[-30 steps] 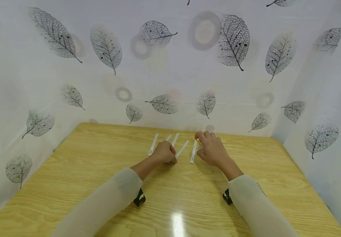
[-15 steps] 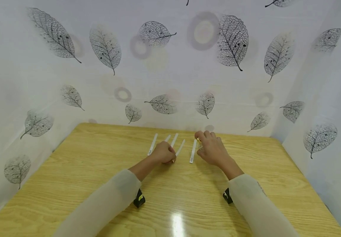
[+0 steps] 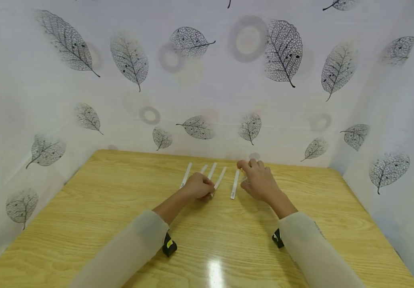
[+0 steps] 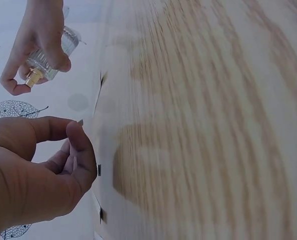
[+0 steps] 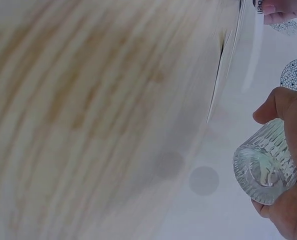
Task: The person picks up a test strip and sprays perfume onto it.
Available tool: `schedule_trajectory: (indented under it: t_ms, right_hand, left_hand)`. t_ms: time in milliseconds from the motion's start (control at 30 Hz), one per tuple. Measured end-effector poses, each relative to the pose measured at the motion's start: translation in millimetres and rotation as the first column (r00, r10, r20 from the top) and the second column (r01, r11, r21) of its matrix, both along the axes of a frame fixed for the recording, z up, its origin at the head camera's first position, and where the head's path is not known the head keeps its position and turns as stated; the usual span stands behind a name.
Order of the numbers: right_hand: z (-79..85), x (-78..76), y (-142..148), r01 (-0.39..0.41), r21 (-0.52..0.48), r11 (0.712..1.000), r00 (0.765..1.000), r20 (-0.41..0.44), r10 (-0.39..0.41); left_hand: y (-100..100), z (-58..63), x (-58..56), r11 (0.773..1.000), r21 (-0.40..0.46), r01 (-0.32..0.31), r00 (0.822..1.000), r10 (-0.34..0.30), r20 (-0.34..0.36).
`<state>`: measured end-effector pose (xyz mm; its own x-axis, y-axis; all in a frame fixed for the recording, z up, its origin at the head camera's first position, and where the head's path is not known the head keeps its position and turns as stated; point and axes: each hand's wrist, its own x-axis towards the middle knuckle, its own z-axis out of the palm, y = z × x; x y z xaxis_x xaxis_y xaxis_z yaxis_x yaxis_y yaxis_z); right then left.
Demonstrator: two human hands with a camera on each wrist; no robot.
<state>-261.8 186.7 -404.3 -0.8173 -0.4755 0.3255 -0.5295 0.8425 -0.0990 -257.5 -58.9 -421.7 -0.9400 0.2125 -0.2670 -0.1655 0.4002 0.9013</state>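
Observation:
My left hand (image 3: 199, 187) pinches the near end of a white paper test strip (image 3: 220, 177) between thumb and forefinger; its far end points away from me. In the left wrist view only a small tip of that strip shows above the fingertips. My right hand (image 3: 259, 180) grips a clear ribbed glass perfume bottle (image 5: 263, 165). The forefinger rests on its gold spray head (image 4: 33, 76), and the bottle is tilted, mostly hidden by the hand in the head view. The spray head is level with the strips, to the right of the held one.
More white strips lie on the wooden table (image 3: 207, 240): one (image 3: 235, 185) with small print between my hands, and several left of the held one, such as the leftmost strip (image 3: 186, 175). A leaf-patterned white curtain (image 3: 207, 92) stands behind the table's far edge.
The left hand has turned slightly, and the pinched strip now points more steeply away from me, its tip a little farther back. The right hand with the perfume bottle has hardly moved.

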Motion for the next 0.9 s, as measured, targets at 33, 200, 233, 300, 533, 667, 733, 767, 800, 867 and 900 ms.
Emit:
schedule_trajectory:
  t_ms: [33,200,233,300,533,667,733,767,800,867,900]
  right_hand:
    - [0.0,-0.1,0,0.000,-0.001,1.000,1.000,-0.002,0.000]
    - [-0.7,-1.3,0,0.000,-0.007,1.000,1.000,-0.020,0.000]
    - [-1.0,-1.7,-1,0.000,-0.009,1.000,1.000,-0.025,0.000]
    - [-1.5,-2.4,-1,-0.001,-0.009,1.000,0.999,-0.037,0.000]
    - [0.3,-6.9,-3,-0.013,-0.019,1.000,0.997,-0.081,0.011]
    - [1.9,-9.1,-5,-0.032,-0.036,0.999,0.995,-0.097,0.028]
    - [1.9,-10.6,-5,-0.041,-0.047,0.998,0.994,-0.100,0.036]
    - [1.8,-11.3,-6,-0.043,-0.052,0.998,0.994,-0.103,0.038]
    - [1.6,-12.3,-6,-0.044,-0.057,0.997,0.993,-0.108,0.037]
    - [1.0,-13.7,-7,-0.041,-0.066,0.997,0.993,-0.113,0.034]
    - [0.5,-14.4,-8,-0.039,-0.069,0.997,0.993,-0.115,0.031]
  left_hand:
    - [0,0.4,0.4,1.000,0.014,0.002,1.000,-0.002,0.005]
    - [-1,2.0,2.3,0.997,0.082,0.013,1.000,-0.015,0.027]
    - [-1,2.2,2.6,0.995,0.098,0.014,0.999,-0.017,0.033]
    - [-2,2.9,3.7,0.991,0.131,0.017,0.999,-0.023,0.042]
    - [-2,4.5,7.0,0.977,0.215,0.009,0.998,-0.023,0.062]
    - [-2,4.4,7.7,0.970,0.243,-0.006,0.998,-0.012,0.069]
    - [-2,5.6,8.7,0.966,0.260,-0.012,0.997,-0.008,0.074]
    - [-1,6.7,9.4,0.963,0.268,-0.012,0.997,-0.008,0.074]
    - [-1,7.5,9.9,0.961,0.276,-0.009,0.997,-0.011,0.071]
    - [0,9.3,10.9,0.955,0.295,-0.009,0.997,-0.013,0.073]
    - [0,10.0,11.4,0.953,0.303,-0.009,0.997,-0.014,0.074]
